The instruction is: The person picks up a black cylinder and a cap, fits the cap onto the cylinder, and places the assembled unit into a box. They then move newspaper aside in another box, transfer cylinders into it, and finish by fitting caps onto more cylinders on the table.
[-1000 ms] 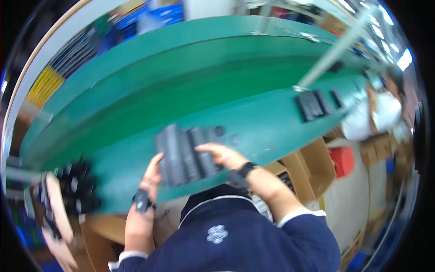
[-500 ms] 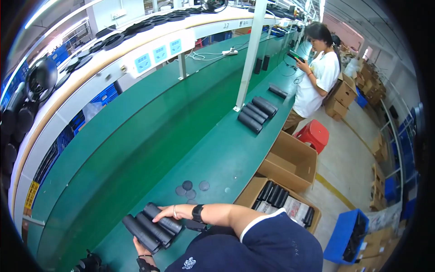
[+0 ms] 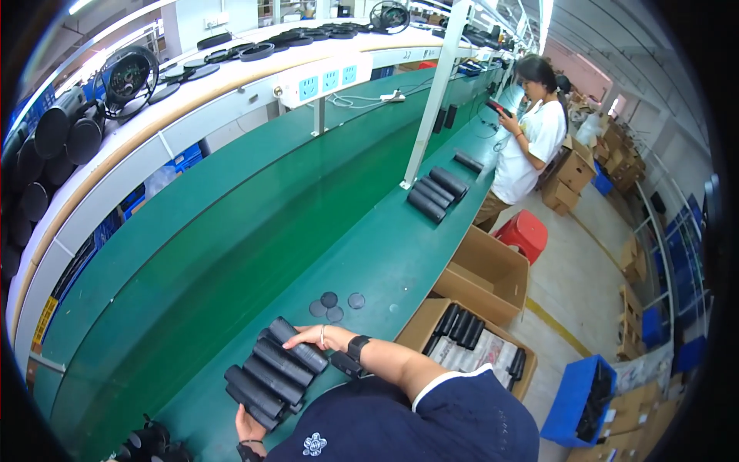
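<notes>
Several black cylinders (image 3: 279, 373) lie side by side on the green bench (image 3: 377, 266) in front of me. My right hand (image 3: 310, 337) is closed over the far right cylinder of the row, fingers on its upper side. At the near left end, my left hand (image 3: 249, 426) grips the outermost cylinder; part of its fingers is hidden beneath it. Just beyond the row lie several thin dark discs (image 3: 334, 314), flat on the bench.
Farther along the bench lie more black cylinders (image 3: 437, 192). Beside it stand an open carton (image 3: 493, 269), a carton with cylinders (image 3: 422, 323), a red stool (image 3: 523, 235) and a blue bin (image 3: 566, 400). A co-worker (image 3: 531, 138) holds a handheld device. Dark parts (image 3: 150, 443) sit lower left.
The row between my hands shows wider, with more cylinders side by side. My hands are farther apart. The whole view has shifted slightly, and the co-worker's device is tilted differently.
</notes>
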